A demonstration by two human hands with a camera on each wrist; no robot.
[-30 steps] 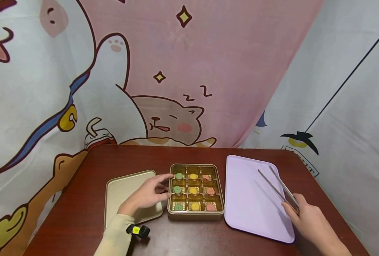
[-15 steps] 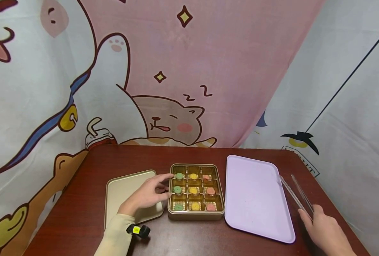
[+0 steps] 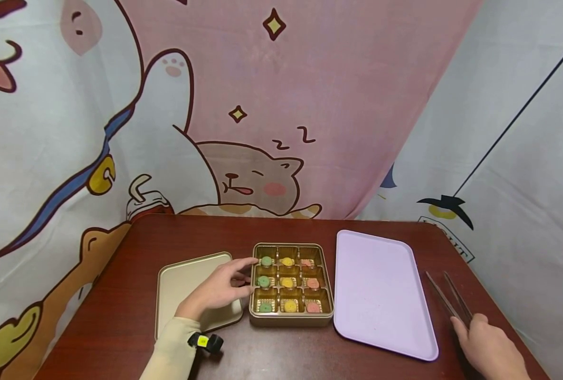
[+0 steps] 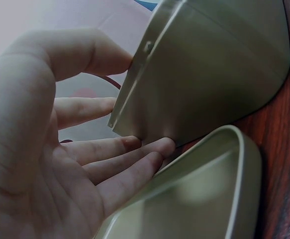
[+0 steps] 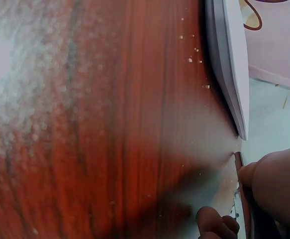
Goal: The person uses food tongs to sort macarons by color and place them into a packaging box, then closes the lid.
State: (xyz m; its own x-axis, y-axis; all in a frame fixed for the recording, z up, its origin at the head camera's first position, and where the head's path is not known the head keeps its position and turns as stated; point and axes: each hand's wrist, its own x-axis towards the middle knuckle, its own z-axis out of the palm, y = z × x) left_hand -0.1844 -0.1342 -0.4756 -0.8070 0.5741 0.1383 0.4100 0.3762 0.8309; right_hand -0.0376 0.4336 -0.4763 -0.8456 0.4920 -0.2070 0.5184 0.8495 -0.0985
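My left hand (image 3: 220,286) touches the left side of a gold square tin (image 3: 290,320); in the left wrist view the thumb meets its rim and the fingertips rest along its wall. Inside the tin, a divided gold liner carries rows of small round green (image 3: 265,307), yellow (image 3: 290,306) and pink (image 3: 313,307) pieces that look like cookies, one per compartment. On the right, my right hand (image 3: 492,345) grips metal tongs (image 3: 445,299) near their closed end. The tong tips stand apart with nothing between them, over the table beside the lilac tray.
The tin's lid (image 3: 191,274) lies on the table (image 3: 300,353), partly under the left forearm and hand. A flat lilac tray (image 3: 381,301) lies right of the tin. Behind the table hangs a cartoon-printed cloth (image 3: 347,105). Small crumbs (image 5: 190,60) dot the table near the tray.
The right hand with the tongs has moved right, from above the tray to beside it, and slightly toward me. The left hand and the tin have stayed in place.
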